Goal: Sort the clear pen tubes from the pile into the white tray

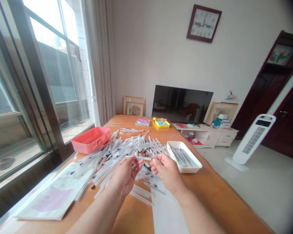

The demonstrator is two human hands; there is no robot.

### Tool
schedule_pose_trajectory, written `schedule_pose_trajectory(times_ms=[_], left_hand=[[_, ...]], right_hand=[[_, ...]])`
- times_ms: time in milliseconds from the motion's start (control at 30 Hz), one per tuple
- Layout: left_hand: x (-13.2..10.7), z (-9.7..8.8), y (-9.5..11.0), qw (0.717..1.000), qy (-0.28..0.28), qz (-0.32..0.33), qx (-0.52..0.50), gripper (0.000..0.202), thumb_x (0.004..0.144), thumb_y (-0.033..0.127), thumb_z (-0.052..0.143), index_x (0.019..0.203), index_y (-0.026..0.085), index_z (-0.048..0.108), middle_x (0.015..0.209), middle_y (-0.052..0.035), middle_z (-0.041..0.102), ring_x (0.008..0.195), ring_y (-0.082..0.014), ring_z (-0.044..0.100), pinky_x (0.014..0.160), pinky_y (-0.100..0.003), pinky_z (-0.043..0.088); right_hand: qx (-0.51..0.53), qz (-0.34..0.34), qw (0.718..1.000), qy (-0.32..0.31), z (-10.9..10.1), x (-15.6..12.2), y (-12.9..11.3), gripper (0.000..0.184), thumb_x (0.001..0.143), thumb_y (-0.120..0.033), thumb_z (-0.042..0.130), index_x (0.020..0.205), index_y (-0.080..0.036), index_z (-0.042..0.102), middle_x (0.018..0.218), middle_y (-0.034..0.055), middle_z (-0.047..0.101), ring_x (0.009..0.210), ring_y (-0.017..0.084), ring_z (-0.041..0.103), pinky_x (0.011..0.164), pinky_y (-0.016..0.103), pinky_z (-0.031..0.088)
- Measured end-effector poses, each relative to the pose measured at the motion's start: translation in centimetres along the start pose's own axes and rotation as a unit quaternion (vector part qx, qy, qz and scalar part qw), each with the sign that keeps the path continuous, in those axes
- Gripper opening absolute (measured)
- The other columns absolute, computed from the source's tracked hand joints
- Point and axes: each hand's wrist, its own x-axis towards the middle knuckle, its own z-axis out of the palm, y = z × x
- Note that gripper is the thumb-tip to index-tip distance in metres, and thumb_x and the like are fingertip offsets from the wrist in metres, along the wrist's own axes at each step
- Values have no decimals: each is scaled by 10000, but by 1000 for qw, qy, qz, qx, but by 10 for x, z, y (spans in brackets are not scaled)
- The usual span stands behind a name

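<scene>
Over the pile on the table, a slim clear pen [143,158] lies level between both hands. My left hand [129,170] pinches one end between thumb and fingers, palm turned partly up. At the pen's other end, the fingertips of my right hand [164,167] close around a dark part. Below and beyond the hands spreads a heap of clear pen barrels [122,151] with many black caps or tips among them. Just right of my right hand stands a white tray [197,165] with several grey-looking pens [182,156] lying side by side in it.
A red plastic basket [88,147] stands left of the heap. Papers or booklets [53,195] lie at the near left, and a white sheet [168,211] at the front. Farther back are a yellow box [161,123] and a colourful booklet [142,122]. The wooden table's [224,201] right edge runs beside the tray.
</scene>
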Motion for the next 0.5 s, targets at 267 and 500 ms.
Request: schedule_pose_trajectory(times_ms=[267,500], left_hand=[[-7,4,0,999,-28,12,17,110,893,163,612,826,163,524,815,-120,706,751,-169,722,694,-260,598],[-9,7,2,1000,-14,5,12,98,884,142,610,837,158,525,823,-123,702,775,-179,727,702,-260,598]], right_hand=[[-105,1,994,22,2,-1,2,440,903,-620,483,754,-211,546,646,11,635,528,137,546,497,249,418],[-98,25,995,13,0,0,2,562,921,-687,362,698,-205,546,543,6,582,451,129,480,475,259,369]])
